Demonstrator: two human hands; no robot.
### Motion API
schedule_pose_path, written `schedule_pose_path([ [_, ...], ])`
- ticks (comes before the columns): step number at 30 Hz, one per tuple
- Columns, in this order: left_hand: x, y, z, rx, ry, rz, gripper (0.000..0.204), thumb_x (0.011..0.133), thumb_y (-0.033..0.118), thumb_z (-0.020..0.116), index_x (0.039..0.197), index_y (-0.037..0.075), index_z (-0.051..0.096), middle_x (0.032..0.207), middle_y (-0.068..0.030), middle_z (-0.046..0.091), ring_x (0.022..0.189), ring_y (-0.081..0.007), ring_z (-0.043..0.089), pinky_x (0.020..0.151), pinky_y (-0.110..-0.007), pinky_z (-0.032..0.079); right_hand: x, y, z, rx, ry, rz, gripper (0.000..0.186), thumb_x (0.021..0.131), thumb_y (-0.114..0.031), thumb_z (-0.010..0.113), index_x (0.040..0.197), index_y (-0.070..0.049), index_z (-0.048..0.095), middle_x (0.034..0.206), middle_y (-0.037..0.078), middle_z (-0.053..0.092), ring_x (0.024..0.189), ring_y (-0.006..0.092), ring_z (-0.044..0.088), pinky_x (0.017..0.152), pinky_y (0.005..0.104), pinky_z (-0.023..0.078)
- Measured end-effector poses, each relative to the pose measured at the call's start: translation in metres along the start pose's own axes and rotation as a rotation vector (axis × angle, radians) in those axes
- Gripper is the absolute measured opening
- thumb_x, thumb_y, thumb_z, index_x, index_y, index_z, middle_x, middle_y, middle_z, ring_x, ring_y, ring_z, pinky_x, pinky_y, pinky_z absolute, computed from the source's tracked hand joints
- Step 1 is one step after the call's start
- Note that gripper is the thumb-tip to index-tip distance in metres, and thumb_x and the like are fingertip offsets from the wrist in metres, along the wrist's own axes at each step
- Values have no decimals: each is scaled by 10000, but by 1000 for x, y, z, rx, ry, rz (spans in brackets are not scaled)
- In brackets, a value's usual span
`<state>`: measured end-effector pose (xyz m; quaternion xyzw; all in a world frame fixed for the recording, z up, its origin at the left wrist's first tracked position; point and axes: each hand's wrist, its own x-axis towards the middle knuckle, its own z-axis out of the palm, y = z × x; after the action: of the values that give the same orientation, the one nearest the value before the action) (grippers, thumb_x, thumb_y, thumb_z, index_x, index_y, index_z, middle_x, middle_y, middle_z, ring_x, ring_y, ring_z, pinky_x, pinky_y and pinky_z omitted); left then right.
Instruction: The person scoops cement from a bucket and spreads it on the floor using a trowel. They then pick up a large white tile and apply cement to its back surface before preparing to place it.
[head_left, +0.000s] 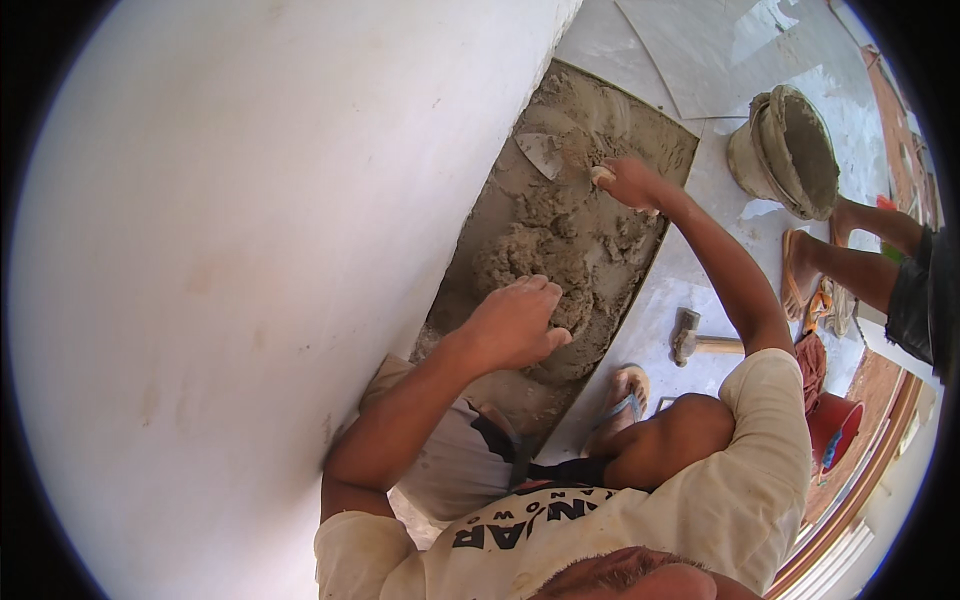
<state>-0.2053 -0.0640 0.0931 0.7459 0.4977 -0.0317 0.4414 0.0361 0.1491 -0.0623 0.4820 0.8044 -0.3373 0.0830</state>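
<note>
Wet grey mortar [525,255] lies in a rough heap over a sunken rectangular patch of floor in front of me. My right hand [632,184] is closed round a trowel, reaching over the far right part of the patch. The trowel's pale blade [540,154] rests on the mortar at the far left, and most of its handle is hidden by my fingers. Lower and to the left, my left hand [515,322] hovers over the near side of the heap. Its thumb stands apart from the bent fingers, and nothing shows in it.
A white wall [250,230] rises close on my left. Pale floor tiles [690,60] border the patch. To the right are a mortar-caked bucket [745,160], a hammer [686,337], a red bucket [833,425] and another person's sandalled feet [797,270].
</note>
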Motion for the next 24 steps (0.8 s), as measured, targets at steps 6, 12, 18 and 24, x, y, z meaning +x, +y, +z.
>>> schedule_pose_path([
  [6,1,0,1,9,5,-3,584,892,344,687,1289,-59,543,1270,-245,583,1247,-383,533,1065,-444,429,20,20,-15,-147,269,227,541,986,-389,498,1348,14,509,1150,295,658,1102,457,619,943,530,480],
  [12,0,0,-1,2,-7,-21,588,895,352,677,1297,-56,542,1288,-244,577,1261,-380,524,1076,-447,418,48,31,-35,-176,276,232,572,990,-399,481,1398,3,473,1177,299,650,1112,450,619,939,534,479],
  [18,1,-1,-3,-10,-33,-15,593,899,362,665,1302,-53,537,1303,-239,572,1271,-380,517,1078,-444,416,82,38,-36,-62,341,179,580,973,-393,491,1344,53,505,1207,316,629,1158,451,592,973,514,463],
  [24,0,0,-6,-13,-21,-12,601,902,372,662,1310,-50,531,1303,-247,570,1278,-384,510,1082,-452,411,68,41,-42,-66,279,246,543,954,-392,500,1244,58,588,1214,292,636,1166,444,589,985,504,462],
])
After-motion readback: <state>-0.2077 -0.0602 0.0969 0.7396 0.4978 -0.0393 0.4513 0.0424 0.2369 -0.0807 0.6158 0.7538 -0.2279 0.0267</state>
